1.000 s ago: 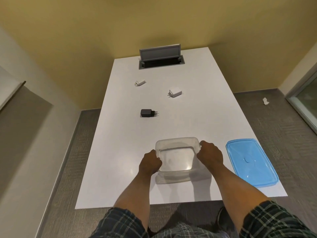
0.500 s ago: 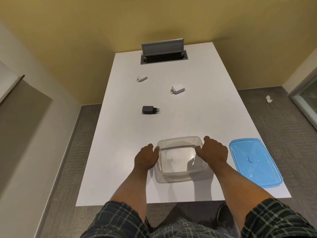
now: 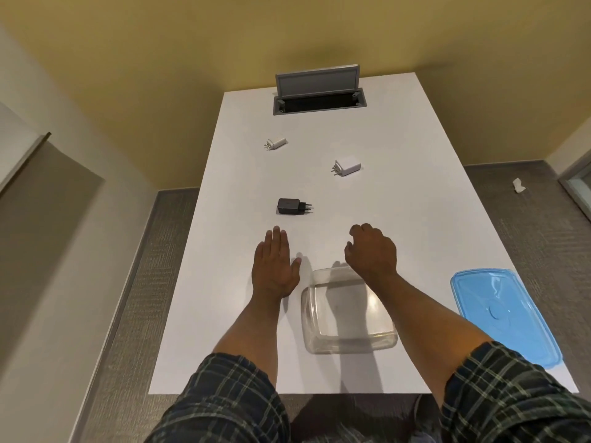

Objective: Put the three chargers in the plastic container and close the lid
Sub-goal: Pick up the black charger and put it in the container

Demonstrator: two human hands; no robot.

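Note:
A clear plastic container (image 3: pixel 323 334) stands empty near the front of the white table (image 3: pixel 415 225). Its blue lid (image 3: pixel 505 314) lies flat to the right. A black charger (image 3: pixel 289 206) lies just beyond my left hand (image 3: pixel 275 266), which is flat, fingers out, holding nothing. My right hand (image 3: pixel 372 251) hovers past the container's far rim, fingers loosely curled, empty. Farther back lie a small white charger (image 3: pixel 275 143) at the left and a larger white charger (image 3: pixel 348 166) at the right.
An open grey cable hatch (image 3: pixel 318 91) with its flap raised sits at the table's far end. A yellow wall stands behind the table. A crumpled white scrap (image 3: pixel 518 186) lies on the carpet to the right.
Both hands have let go of the container's sides and moved forward toward the chargers. The container now rests on the table by itself.

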